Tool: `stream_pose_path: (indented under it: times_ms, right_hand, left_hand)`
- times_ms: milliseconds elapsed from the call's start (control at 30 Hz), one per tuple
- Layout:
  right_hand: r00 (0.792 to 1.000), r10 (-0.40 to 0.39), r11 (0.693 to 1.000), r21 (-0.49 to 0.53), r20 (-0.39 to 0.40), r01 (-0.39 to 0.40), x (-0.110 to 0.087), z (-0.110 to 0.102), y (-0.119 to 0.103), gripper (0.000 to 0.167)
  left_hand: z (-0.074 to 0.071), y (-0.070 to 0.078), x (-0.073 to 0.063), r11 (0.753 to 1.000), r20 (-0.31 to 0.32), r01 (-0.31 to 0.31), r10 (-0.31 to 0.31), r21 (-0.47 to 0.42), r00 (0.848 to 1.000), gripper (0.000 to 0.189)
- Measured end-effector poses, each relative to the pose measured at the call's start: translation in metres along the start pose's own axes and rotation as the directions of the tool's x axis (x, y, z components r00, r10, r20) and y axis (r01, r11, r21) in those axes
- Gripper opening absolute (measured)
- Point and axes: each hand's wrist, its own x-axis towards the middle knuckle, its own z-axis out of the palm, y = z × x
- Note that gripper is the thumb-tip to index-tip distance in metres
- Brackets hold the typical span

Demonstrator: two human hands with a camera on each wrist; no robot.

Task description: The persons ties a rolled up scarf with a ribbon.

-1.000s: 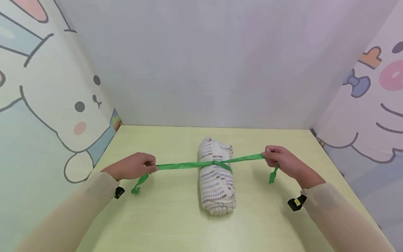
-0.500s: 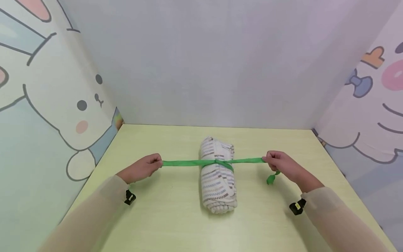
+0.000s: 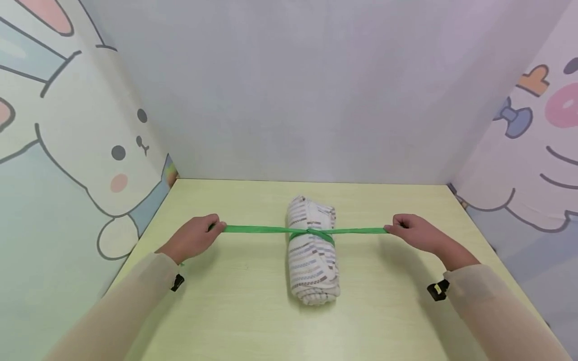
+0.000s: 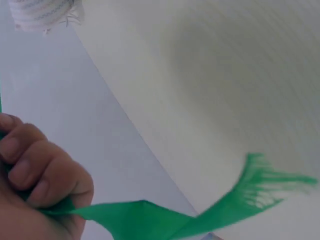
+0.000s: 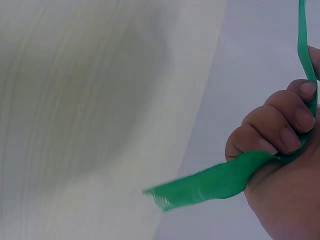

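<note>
A rolled cloth (image 3: 311,265), white with striped patterns, lies lengthwise on the table. Round its middle runs a green ribbon (image 3: 257,229), crossed on top of the roll, with both ends stretched out sideways. My left hand (image 3: 194,235) grips one end at the left of the roll. On the other side my right hand (image 3: 417,233) holds the opposite end. In the left wrist view the fingers (image 4: 55,170) curl round the ribbon, and a frayed tail (image 4: 225,212) hangs out past the palm. A shorter tail (image 5: 205,187) sticks out of the right fist in the right wrist view.
The pale yellow table (image 3: 253,321) meets a plain light wall (image 3: 289,100) at its back edge. Cartoon-printed panels (image 3: 81,150) stand along the left and right sides.
The ribbon's two sides have been drawn level and straight. My right hand has moved outward to the right; my left hand went inward, then back out and slightly up.
</note>
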Motion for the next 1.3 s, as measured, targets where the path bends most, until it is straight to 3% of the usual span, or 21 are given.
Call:
stream_pose_path:
  times_ms: [133,267,667,967,1300]
  right_hand:
    - [1.000,0.017,0.993,-0.114,-0.011,-0.018,-0.002,0.004,0.004,0.047]
    - [0.999,0.037,0.986,-0.164,-0.026,-0.041,-0.004,0.010,0.010,0.047]
    - [0.999,0.046,0.989,-0.140,0.012,-0.044,-0.006,0.030,0.016,0.038]
    - [0.997,0.069,0.984,-0.170,0.043,-0.061,-0.009,0.034,0.023,0.035]
    - [0.997,0.059,0.986,-0.156,0.048,-0.051,-0.006,0.043,0.029,0.033]
  left_hand:
    - [0.006,-0.002,0.000,0.998,-0.001,0.009,-0.009,0.066,1.000,0.039]
    - [0.011,-0.006,-0.002,0.995,-0.003,0.010,-0.010,0.097,1.000,0.037]
    - [0.023,-0.015,0.001,0.998,0.056,0.039,-0.041,0.045,0.998,0.035]
    - [0.029,-0.024,0.001,0.991,0.093,0.082,-0.092,0.109,0.991,0.038]
    - [0.032,-0.027,0.001,0.987,0.109,0.079,-0.095,0.143,0.989,0.035]
